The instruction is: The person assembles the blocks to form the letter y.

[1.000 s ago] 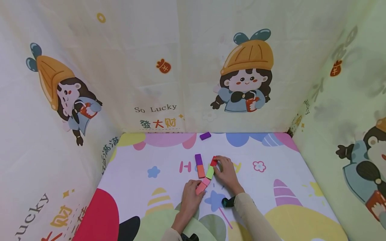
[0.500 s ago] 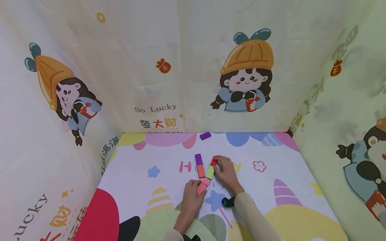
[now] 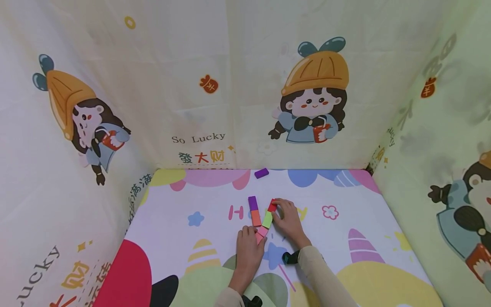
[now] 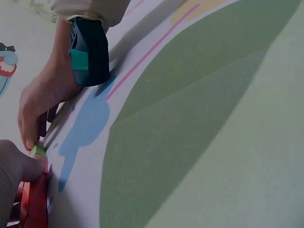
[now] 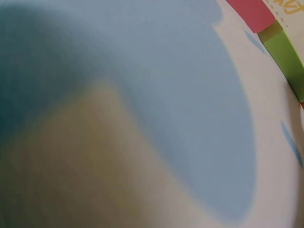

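Observation:
Small coloured blocks lie in two rows that converge toward the person in the head view. The right-hand row runs from a red block (image 3: 272, 205) through a green block (image 3: 267, 219) and a pink block (image 3: 262, 231) to a salmon-pink block (image 3: 259, 237). My left hand (image 3: 247, 252) pinches the salmon-pink block, covering part of it; its thumb (image 4: 32, 167) presses the side in the left wrist view. With fingers at its far end and thumb near the green one, my right hand (image 3: 289, 222) holds the red block. An orange block (image 3: 255, 218) and a purple block (image 3: 252, 203) form the left-hand row.
Another purple block (image 3: 261, 173) lies alone near the table's back edge. A printed cloth (image 3: 307, 192) covers the table, and patterned curtains (image 3: 245, 106) enclose it at the back and both sides. A dark wrist device (image 4: 89, 52) sits on the right wrist.
My left hand has shifted rightward, and the salmon-pink block has moved slightly up and right against the pink one. My right hand and the other blocks look unmoved.

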A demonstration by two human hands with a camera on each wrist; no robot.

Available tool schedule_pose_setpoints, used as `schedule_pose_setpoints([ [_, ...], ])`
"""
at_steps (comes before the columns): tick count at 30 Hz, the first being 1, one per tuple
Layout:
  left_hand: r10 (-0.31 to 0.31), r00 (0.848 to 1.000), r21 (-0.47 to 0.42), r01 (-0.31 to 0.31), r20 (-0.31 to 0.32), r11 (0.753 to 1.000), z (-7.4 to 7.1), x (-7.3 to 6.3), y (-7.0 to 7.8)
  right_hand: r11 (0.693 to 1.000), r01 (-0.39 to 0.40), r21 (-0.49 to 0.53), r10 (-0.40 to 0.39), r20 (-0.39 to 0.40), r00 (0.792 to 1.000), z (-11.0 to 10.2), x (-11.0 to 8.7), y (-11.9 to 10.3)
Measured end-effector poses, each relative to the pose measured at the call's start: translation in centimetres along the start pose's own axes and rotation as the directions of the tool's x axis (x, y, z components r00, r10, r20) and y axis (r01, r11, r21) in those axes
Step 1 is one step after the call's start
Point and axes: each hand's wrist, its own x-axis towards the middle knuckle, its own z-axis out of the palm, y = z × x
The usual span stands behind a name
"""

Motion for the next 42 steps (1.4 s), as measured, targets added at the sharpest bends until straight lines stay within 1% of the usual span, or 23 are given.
schedule_pose_setpoints([
  [2, -0.004, 1.0, 0.021, 0.004, 0.002, 1.0, 0.01, 0.08, 0.11, 1.0, 0.0, 0.005, 0.0, 0.0, 1.0, -0.03, 0.0, -0.02],
  [6, -0.009, 1.0, 0.029, 0.009, 0.009, 1.0, -0.02, 0.13, 0.25, 1.0, -0.003, 0.003, 0.003, 0.0, 1.0, -0.04, 0.01, -0.01],
  [19, -0.007, 1.0, -0.003, 0.007, -0.014, 1.0, 0.22, 0.09, 0.31, 1.0, 0.002, 0.003, -0.002, 0.0, 1.0, -0.01, -0.02, 0.02],
  [24, 0.003, 0.999, -0.009, -0.003, -0.035, 1.0, 0.31, -0.08, 0.36, 1.0, 0.0, 0.001, 0.0, -0.002, 1.0, 0.04, -0.04, 0.09],
  [31, 0.02, 0.998, 0.02, -0.019, -0.051, 1.0, 0.47, -0.23, 0.31, 1.0, -0.011, -0.006, 0.011, 0.016, 1.0, 0.05, -0.03, 0.08],
  [42, 0.021, 0.999, 0.035, -0.02, -0.047, 0.999, 0.44, -0.21, 0.25, 1.0, -0.001, -0.006, 0.001, 0.008, 1.0, -0.03, 0.0, -0.06],
])
